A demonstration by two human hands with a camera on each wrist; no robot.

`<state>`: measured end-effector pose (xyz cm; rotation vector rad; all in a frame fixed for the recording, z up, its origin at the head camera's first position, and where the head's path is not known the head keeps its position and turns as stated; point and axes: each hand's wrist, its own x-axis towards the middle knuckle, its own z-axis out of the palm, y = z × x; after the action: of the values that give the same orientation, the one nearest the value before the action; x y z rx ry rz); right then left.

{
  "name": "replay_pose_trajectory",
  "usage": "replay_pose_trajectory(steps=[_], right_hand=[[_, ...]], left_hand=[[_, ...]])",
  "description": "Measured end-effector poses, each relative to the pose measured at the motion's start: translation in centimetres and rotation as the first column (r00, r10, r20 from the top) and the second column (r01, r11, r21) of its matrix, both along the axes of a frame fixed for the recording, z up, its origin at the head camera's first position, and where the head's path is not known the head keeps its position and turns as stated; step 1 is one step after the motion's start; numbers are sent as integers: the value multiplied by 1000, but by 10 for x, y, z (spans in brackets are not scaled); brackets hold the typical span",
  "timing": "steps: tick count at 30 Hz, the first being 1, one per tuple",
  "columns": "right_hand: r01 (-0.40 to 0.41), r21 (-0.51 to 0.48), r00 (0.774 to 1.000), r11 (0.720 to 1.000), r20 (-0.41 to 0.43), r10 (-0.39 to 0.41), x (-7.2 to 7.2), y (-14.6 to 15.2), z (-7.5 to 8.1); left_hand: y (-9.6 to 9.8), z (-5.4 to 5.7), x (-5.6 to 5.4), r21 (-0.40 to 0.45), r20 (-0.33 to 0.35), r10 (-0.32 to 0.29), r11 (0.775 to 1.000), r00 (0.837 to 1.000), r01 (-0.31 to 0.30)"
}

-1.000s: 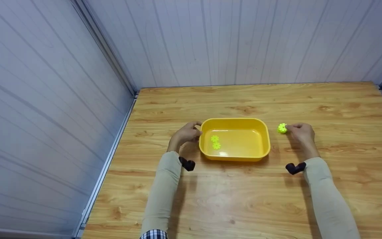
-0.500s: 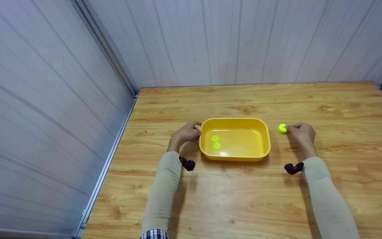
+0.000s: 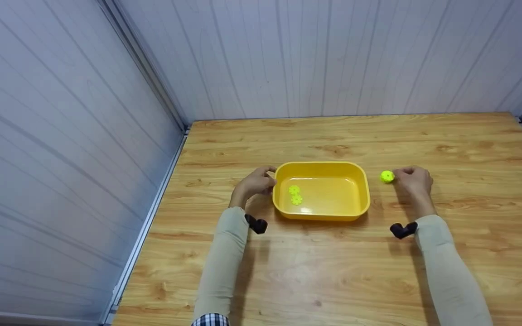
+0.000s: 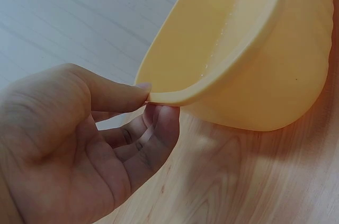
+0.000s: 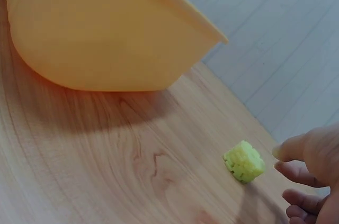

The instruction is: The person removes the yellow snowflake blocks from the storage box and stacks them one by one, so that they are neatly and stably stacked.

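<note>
A yellow plastic basin (image 3: 329, 194) stands on the wooden table, and two flat neon flower-shaped pieces (image 3: 295, 194) lie at the left of its floor. My left hand (image 3: 255, 182) pinches the basin's left rim, thumb on top and fingers curled beneath, as the left wrist view shows. Right of the basin sits a short neon yellow-green stack of flower-shaped pieces (image 5: 244, 161). Just beside it is my right hand (image 3: 415, 183). In the right wrist view this hand (image 5: 310, 173) holds nothing, its loosely bent fingertips apart from the stack with a small gap.
The wood-grain table (image 3: 315, 271) reaches to a pale panelled wall (image 3: 315, 59) at the back and another panel (image 3: 61, 158) on the left. Black wrist mounts (image 3: 256, 223) stick out from the sleeves over the table.
My right fingertips have come slightly away from the neon flower stack, which has turned and shifted a little. The left hand stays on the basin rim.
</note>
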<state>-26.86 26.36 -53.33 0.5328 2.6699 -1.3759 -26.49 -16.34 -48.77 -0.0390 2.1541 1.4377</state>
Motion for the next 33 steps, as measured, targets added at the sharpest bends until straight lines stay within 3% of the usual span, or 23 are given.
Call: replay_pose_trajectory(steps=[11,20,25,33], right_hand=[[-28,-57,997,998,-69,24,0,-12,16],[-37,-86,986,996,-165,22,-1,-33,29],[-99,-81,975,992,-207,80,-1,-47,32],[-183,-62,952,981,-260,161,2,-74,37]], left_hand=[[0,1,-1,-2,30,-1,1000,1000,1],[1,0,0,-17,2,8,1000,1000,-8],[1,-2,-1,-41,-3,20,999,1000,-20],[1,-2,-1,22,10,12,1000,1000,-12]])
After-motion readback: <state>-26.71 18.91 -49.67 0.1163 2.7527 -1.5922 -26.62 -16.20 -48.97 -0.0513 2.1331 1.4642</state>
